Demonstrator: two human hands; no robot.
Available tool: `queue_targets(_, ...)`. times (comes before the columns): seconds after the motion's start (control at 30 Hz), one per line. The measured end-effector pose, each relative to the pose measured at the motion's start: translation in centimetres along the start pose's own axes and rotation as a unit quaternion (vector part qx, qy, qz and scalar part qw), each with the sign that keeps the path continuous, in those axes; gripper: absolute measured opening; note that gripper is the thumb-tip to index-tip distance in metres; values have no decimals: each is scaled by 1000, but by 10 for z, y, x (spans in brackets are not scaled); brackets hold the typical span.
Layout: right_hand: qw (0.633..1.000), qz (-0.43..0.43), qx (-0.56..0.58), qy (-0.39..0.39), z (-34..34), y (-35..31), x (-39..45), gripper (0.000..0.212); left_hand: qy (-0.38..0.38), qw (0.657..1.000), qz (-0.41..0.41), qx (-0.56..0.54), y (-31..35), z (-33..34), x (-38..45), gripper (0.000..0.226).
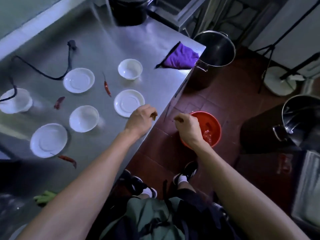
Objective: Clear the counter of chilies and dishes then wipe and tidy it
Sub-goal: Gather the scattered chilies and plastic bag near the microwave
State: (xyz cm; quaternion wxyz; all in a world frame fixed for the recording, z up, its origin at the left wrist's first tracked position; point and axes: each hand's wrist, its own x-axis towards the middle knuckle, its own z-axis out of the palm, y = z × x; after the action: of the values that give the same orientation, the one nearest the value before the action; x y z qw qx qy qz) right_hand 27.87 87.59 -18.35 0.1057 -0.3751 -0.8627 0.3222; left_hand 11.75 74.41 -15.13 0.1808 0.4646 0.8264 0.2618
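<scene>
Both hands [141, 118] [187, 124] curled; no legible writing.

Green shirt [149, 215], black sneakers [187, 170], white socks [182, 179]

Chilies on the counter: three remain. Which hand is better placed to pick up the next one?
Left, probably. The left hand is over the counter near the middle chili; the right hand is off its edge, above the red bucket.
</scene>
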Motion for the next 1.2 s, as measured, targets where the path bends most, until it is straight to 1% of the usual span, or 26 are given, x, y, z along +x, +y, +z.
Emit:
queue_targets(0.07,1000,18,4,1,-15,29,-4,17,-22,1000,11,19,19,20,14,26)
queue_targets(0.17,999,49,6,-22,-39,71,-6,20,-62,997,26,30,47,51,37,27)
queue_targets(0.27,996,75,2,-40,-67,112,-6,19,-96,994,39,39,79,82,58,27)
queue_targets(0.47,991,119,-2,-64,-118,187,2,21,-141,986,65,60,138,137,101,26)
queue_targets(0.7,985,166,34,-43,-141,243,5,18,-179,978,87,57,187,189,139,23)
queue_targets(0.9,974,214,63,-35,-137,268,5,23,-216,972,86,43,193,223,157,23)
queue_targets(1.03,963,258,70,-45,-123,287,6,25,-227,973,26,9,178,245,169,27)
queue_targets(1.2,946,311,74,-56,-91,306,19,26,-257,966,-17,-31,145,277,194,27)
